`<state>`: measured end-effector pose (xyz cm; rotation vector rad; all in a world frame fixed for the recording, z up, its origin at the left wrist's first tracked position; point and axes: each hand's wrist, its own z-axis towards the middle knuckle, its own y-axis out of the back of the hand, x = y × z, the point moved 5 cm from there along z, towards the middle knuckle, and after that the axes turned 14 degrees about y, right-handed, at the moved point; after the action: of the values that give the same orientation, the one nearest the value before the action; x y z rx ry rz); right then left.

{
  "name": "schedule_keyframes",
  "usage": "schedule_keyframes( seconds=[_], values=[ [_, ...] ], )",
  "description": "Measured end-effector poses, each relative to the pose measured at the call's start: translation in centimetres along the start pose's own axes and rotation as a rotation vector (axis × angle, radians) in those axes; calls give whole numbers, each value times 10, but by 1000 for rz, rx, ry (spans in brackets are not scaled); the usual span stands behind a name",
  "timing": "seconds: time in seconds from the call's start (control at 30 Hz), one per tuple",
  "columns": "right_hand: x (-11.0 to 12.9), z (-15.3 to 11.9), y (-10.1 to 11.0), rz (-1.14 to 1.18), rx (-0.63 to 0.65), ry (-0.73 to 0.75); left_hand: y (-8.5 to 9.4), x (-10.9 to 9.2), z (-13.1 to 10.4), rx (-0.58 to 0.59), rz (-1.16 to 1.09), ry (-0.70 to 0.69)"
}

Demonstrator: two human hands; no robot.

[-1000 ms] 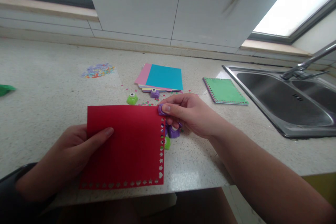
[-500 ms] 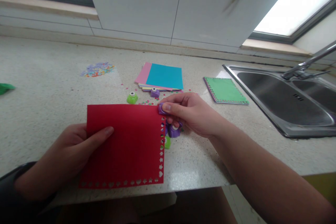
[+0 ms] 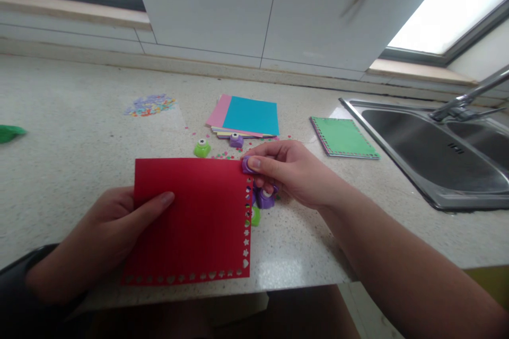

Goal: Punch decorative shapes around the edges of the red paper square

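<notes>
A square sheet of red paper is held up over the counter's front edge. Cut-out hearts, stars and flowers run along its bottom and right edges. My left hand grips its left side, thumb on top and fingers hidden behind. At the top right corner, my right hand pinches a purple craft punch that sits over the paper's edge, thumb on its top. More purple punches and a green punch lie just behind the right edge, partly covered by the sheet.
Beyond the sheet stand a light green punch and another purple punch, before a stack of coloured paper. Punched green sheets lie beside the sink. Paper confetti is heaped at the back left; a green item lies far left.
The whole view has shifted slightly, moving everything a little to the right. Both hands keep the same hold on the red paper and the purple punch.
</notes>
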<state>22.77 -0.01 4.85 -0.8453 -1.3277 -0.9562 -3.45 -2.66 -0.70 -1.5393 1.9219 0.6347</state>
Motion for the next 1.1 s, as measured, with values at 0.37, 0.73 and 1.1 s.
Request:
schedule_keyframes(
  seconds=[0.37,0.73,1.1],
  values=[
    [0,0,0,1,10,4,-4,-1,0,-2,-2,-1],
    [3,-1,-2,-28,41,25,-1,-3,-2,-7,37,-13],
    [0,1,11,39,-34,-30,-2,-2,3,18,-38,-32]
  ],
)
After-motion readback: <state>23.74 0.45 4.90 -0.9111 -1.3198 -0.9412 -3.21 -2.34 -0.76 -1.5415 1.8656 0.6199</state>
